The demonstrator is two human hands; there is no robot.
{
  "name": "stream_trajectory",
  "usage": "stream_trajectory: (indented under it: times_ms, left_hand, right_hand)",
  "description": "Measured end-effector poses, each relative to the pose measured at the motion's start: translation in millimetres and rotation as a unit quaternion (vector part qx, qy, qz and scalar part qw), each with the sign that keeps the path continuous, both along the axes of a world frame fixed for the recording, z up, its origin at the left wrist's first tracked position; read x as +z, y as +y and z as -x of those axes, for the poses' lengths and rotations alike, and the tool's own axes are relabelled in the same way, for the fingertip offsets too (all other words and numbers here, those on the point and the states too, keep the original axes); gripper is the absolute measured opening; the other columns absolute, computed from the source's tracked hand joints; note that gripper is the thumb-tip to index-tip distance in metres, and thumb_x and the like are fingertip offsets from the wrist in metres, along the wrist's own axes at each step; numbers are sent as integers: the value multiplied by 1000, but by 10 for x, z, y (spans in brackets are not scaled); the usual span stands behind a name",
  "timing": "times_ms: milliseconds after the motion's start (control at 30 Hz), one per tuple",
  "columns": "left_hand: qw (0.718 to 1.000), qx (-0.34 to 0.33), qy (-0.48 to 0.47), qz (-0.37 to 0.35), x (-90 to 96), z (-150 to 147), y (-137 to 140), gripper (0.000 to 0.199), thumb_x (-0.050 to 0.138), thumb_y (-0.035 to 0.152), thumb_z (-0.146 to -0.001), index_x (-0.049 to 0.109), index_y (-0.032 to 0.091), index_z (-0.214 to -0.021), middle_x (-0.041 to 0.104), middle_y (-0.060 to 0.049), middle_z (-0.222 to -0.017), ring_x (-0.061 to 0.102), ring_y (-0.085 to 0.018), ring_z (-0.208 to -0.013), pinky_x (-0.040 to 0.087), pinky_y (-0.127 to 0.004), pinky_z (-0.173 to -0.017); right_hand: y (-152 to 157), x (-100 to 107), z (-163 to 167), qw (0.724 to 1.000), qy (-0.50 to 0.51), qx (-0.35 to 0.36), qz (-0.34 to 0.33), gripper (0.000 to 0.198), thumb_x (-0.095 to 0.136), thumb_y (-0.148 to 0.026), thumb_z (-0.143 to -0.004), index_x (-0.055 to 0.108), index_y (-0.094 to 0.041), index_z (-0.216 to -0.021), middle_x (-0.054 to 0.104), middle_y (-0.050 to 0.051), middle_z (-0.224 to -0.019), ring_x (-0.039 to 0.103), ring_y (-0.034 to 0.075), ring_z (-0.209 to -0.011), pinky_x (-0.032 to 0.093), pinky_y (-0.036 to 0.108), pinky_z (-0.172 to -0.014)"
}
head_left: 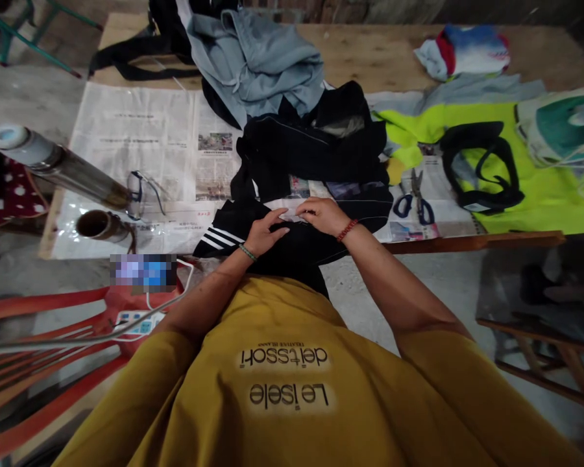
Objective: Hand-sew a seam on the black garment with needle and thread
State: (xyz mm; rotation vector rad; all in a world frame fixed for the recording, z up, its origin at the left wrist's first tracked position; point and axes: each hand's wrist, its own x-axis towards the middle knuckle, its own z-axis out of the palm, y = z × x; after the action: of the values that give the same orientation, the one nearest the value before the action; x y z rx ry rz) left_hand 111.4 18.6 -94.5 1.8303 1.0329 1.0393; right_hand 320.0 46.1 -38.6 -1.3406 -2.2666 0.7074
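Note:
A small white piece, whether cloth or paper I cannot tell, lies over a black garment with white stripes at its left end. My right hand pinches the white piece at its right side. At the other side, my left hand touches it with the fingertips, thumb apart from the fingers. The black garment spreads under both hands along the table's front edge. Scissors with dark blue handles lie to the right of it.
Newspaper covers the wooden table. At left stand a flask, a brown cup and eyeglasses. Grey clothing is heaped behind. Bright yellow cloth, a black band and an iron occupy the right.

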Motion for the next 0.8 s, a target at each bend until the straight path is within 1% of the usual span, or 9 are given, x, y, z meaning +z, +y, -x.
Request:
stream_trajectory:
  times_ms: [167,267,367,467,633,800]
  left_hand:
    - [999,-38,-15,-3,-14,7,6,37,67,29,-80,64,17,-115,70,-7,-109,67,-17,-96,52,-29,-91]
    - [998,-59,-30,-12,2,7,1,30,66,30,-81,68,16,-108,71,-8,-107,67,-18,-100,51,-32,-95]
    - [997,-64,-43,-27,19,7,2,22,68,32,-81,71,16,-96,73,-7,-99,68,-17,-92,53,-31,-88]
    - [995,-62,-53,-54,38,9,11,17,69,32,-80,72,16,-86,72,-7,-90,67,-15,-83,54,-28,-80]
    - [991,-69,-68,-96,58,15,22,16,69,31,-80,70,15,-82,69,-6,-84,65,-14,-80,53,-26,-75]
    - [991,-68,-60,-98,52,12,19,15,68,31,-81,70,16,-81,68,-5,-83,63,-13,-79,52,-27,-75]
  right_hand:
    - [-248,54,-65,1000,13,-15,-22,19,54,-15,-81,71,-20,-86,67,4,-86,60,15,-80,46,26,-78]
    - [-364,80,-80,999,23,-27,-39,20,52,-16,-82,71,-19,-87,67,5,-86,60,15,-81,46,27,-79]
    - [-418,77,-79,998,25,-29,-44,20,51,-16,-83,70,-20,-87,68,4,-87,60,16,-81,47,28,-79]
    - [-420,72,-78,999,10,-13,-50,21,50,-16,-84,70,-20,-86,68,5,-88,60,16,-83,47,28,-79]
    - [-398,68,-91,997,-22,19,-67,24,47,-15,-84,70,-19,-89,67,6,-88,61,17,-84,48,29,-79]
    - [-397,43,-104,996,-41,39,-68,25,46,-14,-84,70,-19,-91,67,7,-90,61,17,-86,48,29,-80]
